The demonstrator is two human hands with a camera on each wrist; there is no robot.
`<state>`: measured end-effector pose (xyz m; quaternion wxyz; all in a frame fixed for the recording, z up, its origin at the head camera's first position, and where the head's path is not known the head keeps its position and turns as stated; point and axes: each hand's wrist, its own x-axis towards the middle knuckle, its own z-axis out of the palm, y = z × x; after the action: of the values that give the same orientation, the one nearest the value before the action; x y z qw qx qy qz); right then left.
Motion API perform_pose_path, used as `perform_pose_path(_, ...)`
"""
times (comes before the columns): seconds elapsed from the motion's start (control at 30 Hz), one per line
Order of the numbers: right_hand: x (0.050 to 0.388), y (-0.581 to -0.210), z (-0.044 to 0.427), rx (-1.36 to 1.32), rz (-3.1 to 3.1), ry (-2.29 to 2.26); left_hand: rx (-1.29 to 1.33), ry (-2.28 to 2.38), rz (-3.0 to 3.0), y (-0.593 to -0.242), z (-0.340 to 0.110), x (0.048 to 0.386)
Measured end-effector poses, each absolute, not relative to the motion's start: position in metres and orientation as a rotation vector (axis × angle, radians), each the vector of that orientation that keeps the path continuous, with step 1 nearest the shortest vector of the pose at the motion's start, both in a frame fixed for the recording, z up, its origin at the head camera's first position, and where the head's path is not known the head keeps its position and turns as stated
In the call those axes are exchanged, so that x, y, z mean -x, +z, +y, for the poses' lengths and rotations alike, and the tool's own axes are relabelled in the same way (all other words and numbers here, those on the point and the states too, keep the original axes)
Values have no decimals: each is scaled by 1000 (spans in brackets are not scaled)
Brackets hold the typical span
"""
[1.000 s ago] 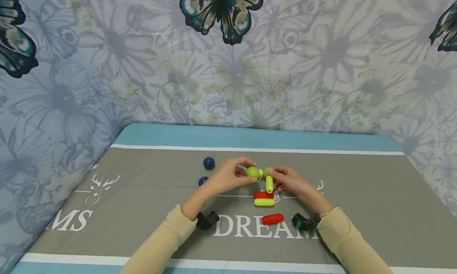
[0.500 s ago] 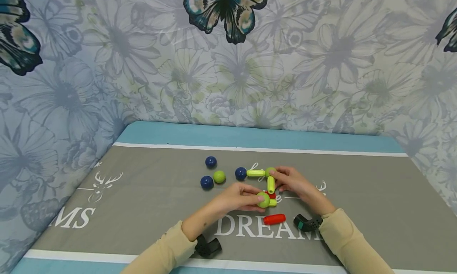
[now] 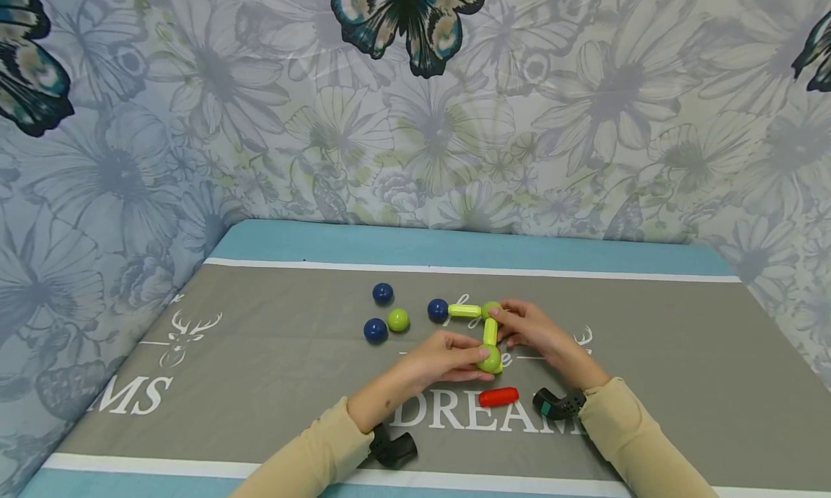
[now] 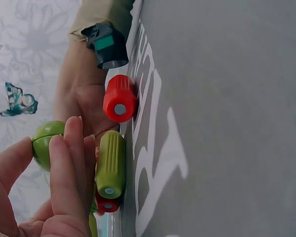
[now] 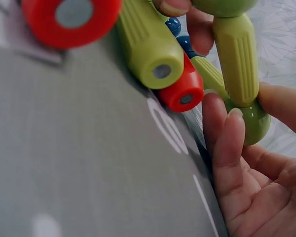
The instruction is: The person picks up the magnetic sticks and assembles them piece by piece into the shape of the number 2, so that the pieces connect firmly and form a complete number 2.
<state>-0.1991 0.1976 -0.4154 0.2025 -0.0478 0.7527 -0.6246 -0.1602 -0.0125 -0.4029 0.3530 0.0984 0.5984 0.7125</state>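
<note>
My left hand (image 3: 448, 357) pinches a green ball (image 3: 490, 359) between thumb and fingers. That ball meets the near end of a yellow-green rod (image 4: 92, 224) (image 3: 490, 332), also visible in the right wrist view. With thumb and fingertips, my right hand (image 3: 529, 328) grips another green ball (image 5: 254, 121) at the rod's far end. From this corner ball a second yellow-green rod (image 3: 465, 310) runs left to a blue ball (image 3: 438, 310). Below the hands lie a loose yellow-green rod (image 4: 111, 165) and a red rod (image 4: 107, 205), mostly hidden in the head view.
Another red rod (image 3: 498, 397) lies nearer on the grey mat (image 3: 260, 382). Two blue balls, a far one (image 3: 383, 293) and a nearer one (image 3: 375, 330), sit left of the hands with a loose green ball (image 3: 398, 320). A patterned wall (image 3: 519, 159) rises behind the table.
My left hand has brought its green ball from beside the upper joint toward me, then slightly right against the near rod end. My right hand keeps its grip in nearly the same spot.
</note>
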Motion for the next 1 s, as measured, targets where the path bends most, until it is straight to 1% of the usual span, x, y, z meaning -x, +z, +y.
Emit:
perform_pose_path(0.17, 196, -412, 196, 157, 2095, -1758, -229, 1867, 1533, -402, -10, 160)
perform_pose_path(0.37, 181, -404, 193, 196, 2136, -1730, -214, 1891, 1536, -402, -7, 160)
perform_pose_path(0.53, 171, -401, 187, 154, 2086, -1827, -184, 1880, 1601, -401, -5, 160)
perform_pose_path(0.7, 171, -403, 186, 88, 2047, -1898, -208, 1865, 1611, -400, -6, 159)
perform_pose_path(0.83, 173, -405, 189, 51, 2011, -1931, -335, 1820, 1684, -397, -15, 161)
perform_pose_path(1.0, 176, -406, 192, 17, 1994, -1931, -684, 1621, 2243, -396, -33, 170)
